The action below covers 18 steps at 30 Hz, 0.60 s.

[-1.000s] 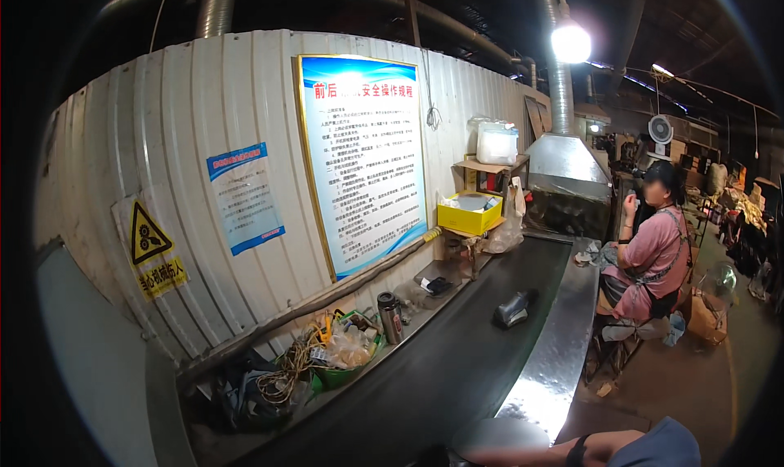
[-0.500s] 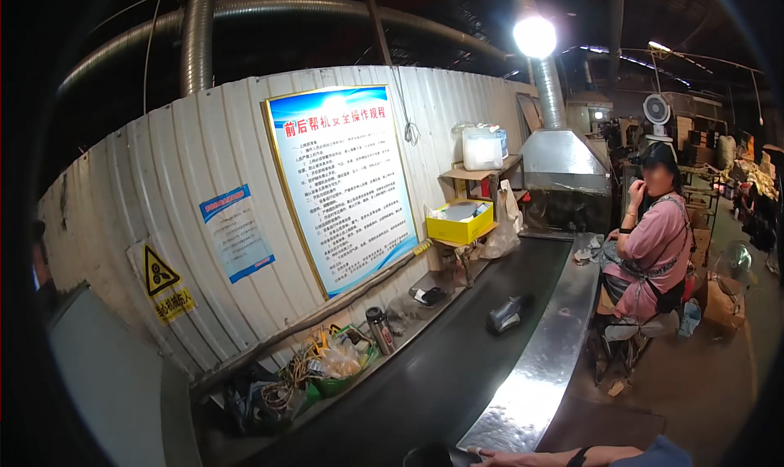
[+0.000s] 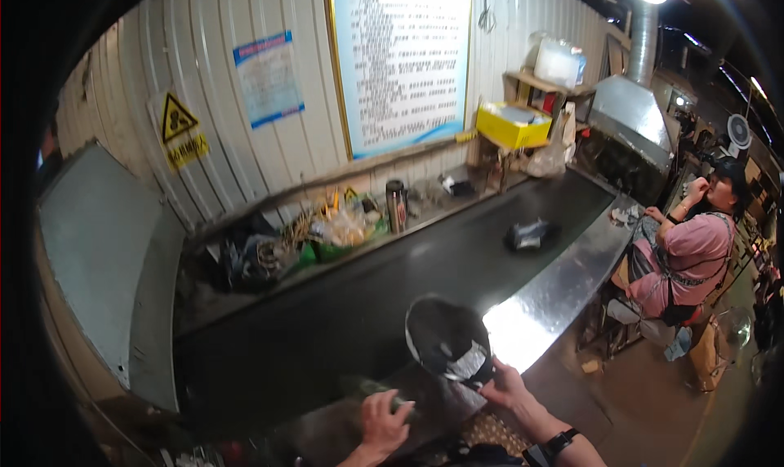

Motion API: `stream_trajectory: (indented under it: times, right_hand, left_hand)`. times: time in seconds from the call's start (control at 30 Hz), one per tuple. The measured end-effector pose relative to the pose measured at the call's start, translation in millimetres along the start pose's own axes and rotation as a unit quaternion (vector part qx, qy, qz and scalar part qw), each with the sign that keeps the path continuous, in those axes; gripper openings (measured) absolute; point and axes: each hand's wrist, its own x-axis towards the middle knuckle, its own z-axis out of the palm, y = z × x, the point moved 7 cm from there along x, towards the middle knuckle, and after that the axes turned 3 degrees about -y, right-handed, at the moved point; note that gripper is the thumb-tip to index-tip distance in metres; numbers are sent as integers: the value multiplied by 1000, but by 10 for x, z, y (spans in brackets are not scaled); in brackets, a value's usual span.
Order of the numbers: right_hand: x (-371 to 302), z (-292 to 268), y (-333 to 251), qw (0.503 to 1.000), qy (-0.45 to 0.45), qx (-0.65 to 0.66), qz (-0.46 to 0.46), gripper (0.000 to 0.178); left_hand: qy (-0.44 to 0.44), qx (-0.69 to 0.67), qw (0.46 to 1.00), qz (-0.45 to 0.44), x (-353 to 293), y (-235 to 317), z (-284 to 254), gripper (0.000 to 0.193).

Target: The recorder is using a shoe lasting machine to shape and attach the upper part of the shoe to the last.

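My right hand (image 3: 506, 388) grips the near edge of a black rounded piece (image 3: 445, 332) with a pale rim and a silvery patch. It is tilted above the near side of the dark conveyor belt (image 3: 310, 328), and its exact kind is unclear. To its left, my left hand (image 3: 385, 424) has its fingers curled at a small dark greenish thing (image 3: 376, 388), too blurred to name. Farther along the belt lies a dark shoe-shaped piece (image 3: 527, 235) with a shiny grey part.
A shiny metal ledge (image 3: 539, 312) borders the belt's right side. Along the wall stand a flask (image 3: 396, 206) and bags of odds and ends (image 3: 335, 226). A yellow box (image 3: 513, 126) rests on a shelf near a metal hood (image 3: 633, 112). Someone in pink (image 3: 694, 246) sits at right.
The view has swung downward and left. My left hand has come into view, and my right hand, earlier at the lower edge, now shows holding the black rounded piece over the belt.
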Motion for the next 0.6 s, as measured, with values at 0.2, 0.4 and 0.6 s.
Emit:
stream_trajectory:
  times: [0.2, 0.4, 0.6]
  right_hand:
    - [-175, 242, -80, 1000, -4, -2, 2, 49]
    - [-628, 253, -151, 751, -44, -658, -37, 39]
    - [-940, -393, 925, 561, -290, -702, -329, 84]
  left_hand:
    - [-39, -107, 989, 92, -88, 619, 696, 35]
    - [89, -820, 376, -423, -71, -555, 904, 53]
    - [-52, -775, 434, -457, -212, -1005, 1107, 37]
